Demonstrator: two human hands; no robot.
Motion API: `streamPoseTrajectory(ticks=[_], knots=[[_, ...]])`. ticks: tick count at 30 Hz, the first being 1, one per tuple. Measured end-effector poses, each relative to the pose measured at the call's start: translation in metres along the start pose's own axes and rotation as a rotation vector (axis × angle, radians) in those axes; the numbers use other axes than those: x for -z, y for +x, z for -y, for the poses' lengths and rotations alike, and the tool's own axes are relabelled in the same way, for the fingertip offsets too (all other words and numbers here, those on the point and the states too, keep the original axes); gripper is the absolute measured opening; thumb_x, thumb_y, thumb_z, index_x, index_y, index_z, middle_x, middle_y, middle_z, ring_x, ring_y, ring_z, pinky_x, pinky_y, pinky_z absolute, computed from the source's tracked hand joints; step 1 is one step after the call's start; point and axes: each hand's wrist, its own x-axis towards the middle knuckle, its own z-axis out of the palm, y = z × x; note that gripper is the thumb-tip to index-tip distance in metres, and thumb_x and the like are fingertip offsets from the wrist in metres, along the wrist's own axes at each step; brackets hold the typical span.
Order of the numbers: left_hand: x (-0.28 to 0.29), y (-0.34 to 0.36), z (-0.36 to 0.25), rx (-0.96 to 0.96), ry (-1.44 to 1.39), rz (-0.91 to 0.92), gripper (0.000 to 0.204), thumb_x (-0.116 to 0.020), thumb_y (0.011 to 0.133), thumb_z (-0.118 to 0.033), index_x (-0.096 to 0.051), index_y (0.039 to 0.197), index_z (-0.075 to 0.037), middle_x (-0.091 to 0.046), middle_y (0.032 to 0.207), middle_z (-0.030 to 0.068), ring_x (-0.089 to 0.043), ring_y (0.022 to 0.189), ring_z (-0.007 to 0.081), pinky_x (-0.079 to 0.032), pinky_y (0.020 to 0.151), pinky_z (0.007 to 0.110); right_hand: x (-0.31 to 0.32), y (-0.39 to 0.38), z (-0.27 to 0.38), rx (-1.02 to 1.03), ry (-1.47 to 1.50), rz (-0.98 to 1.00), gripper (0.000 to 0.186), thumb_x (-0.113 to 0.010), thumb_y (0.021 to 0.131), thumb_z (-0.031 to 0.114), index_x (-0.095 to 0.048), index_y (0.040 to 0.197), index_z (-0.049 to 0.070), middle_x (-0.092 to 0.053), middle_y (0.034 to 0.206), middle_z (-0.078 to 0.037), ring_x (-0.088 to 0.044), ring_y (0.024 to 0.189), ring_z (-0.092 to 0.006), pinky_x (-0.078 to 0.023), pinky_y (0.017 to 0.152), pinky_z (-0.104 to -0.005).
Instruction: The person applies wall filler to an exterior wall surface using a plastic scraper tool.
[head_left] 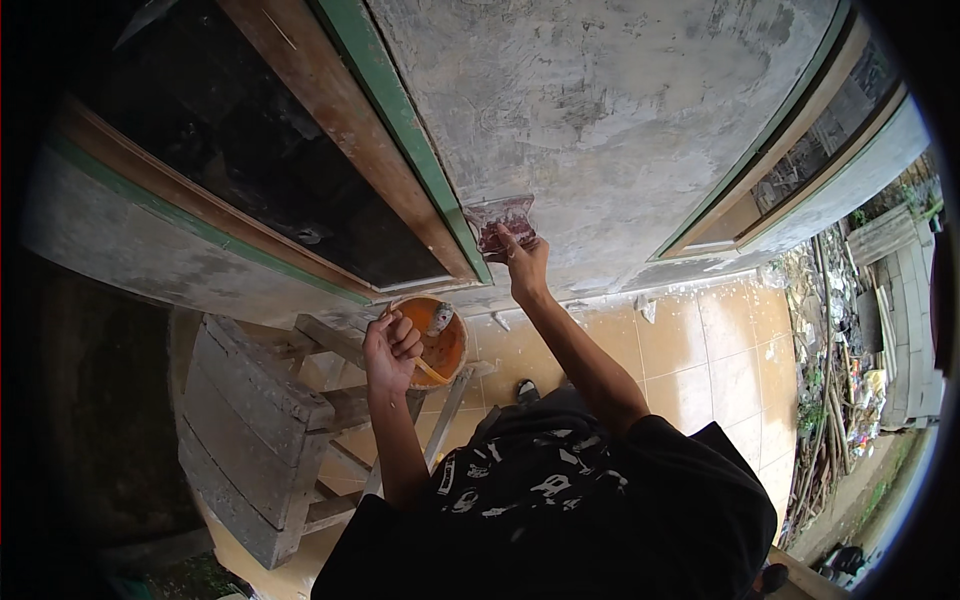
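My right hand [525, 260] grips a wide, flat, reddish-brown scraper [508, 210] smeared with pale filler, held against the patchy grey wall [620, 110] beside a green-edged wooden window frame [370, 110]. My left hand [392, 350] is closed on the handle of an orange bucket [448, 355], below and left of the right hand. A filler-coated tool [440, 318] lies inside the bucket; much of the bucket's left side is hidden behind the left hand.
A weathered wooden bench-like stand [250, 430] is at lower left. A second window [800, 140] is at upper right. Tan floor tiles [680, 385] with white splatters lie below the wall. Branches and debris [820, 400] line the right side, beside grey planks [895, 320].
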Motion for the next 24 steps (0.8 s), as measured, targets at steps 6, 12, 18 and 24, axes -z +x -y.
streamPoseTrajectory(ticks=[6, 12, 18, 24], knots=[[0.003, -0.001, 0.003, -0.015, -0.013, -0.001, 0.016, -0.050, 0.089, -0.024, -0.047, 0.085, -0.009, -0.023, 0.059, -0.0042, -0.022, 0.047, 0.0059, -0.019, 0.044, 0.021, 0.006, -0.031, 0.060, 0.056, -0.109, 0.146, 0.018, -0.061, 0.090, 0.014, -0.065, 0.090, -0.003, -0.068, 0.078, -0.010, -0.065, 0.065, -0.0160, -0.053, 0.054, -0.0292], [-0.001, -0.001, 0.010, -0.004, -0.015, 0.014, 0.017, -0.049, 0.088, -0.024, -0.046, 0.084, -0.008, -0.022, 0.059, -0.0042, -0.021, 0.047, 0.0058, -0.019, 0.043, 0.021, 0.039, -0.030, 0.047, -0.056, -0.135, 0.083, 0.018, -0.061, 0.089, 0.017, -0.065, 0.091, 0.000, -0.068, 0.078, -0.010, -0.066, 0.066, -0.0168, -0.053, 0.053, -0.0297], [-0.004, 0.001, 0.013, 0.040, 0.002, 0.021, 0.017, -0.051, 0.088, -0.025, -0.049, 0.086, -0.008, -0.022, 0.059, -0.0046, -0.022, 0.047, 0.0055, -0.019, 0.042, 0.021, 0.028, -0.009, 0.028, -0.043, -0.102, 0.040, 0.017, -0.062, 0.088, 0.015, -0.065, 0.090, -0.001, -0.068, 0.080, -0.011, -0.068, 0.068, -0.0191, -0.055, 0.052, -0.0304], [-0.007, 0.003, 0.014, 0.045, 0.019, 0.041, 0.018, -0.051, 0.089, -0.025, -0.048, 0.087, -0.008, -0.022, 0.059, -0.0045, -0.022, 0.047, 0.0055, -0.019, 0.043, 0.021, 0.002, 0.002, 0.035, -0.015, -0.044, 0.053, 0.016, -0.060, 0.089, 0.011, -0.065, 0.085, -0.003, -0.068, 0.077, -0.012, -0.067, 0.065, -0.0195, -0.054, 0.051, -0.0310]])
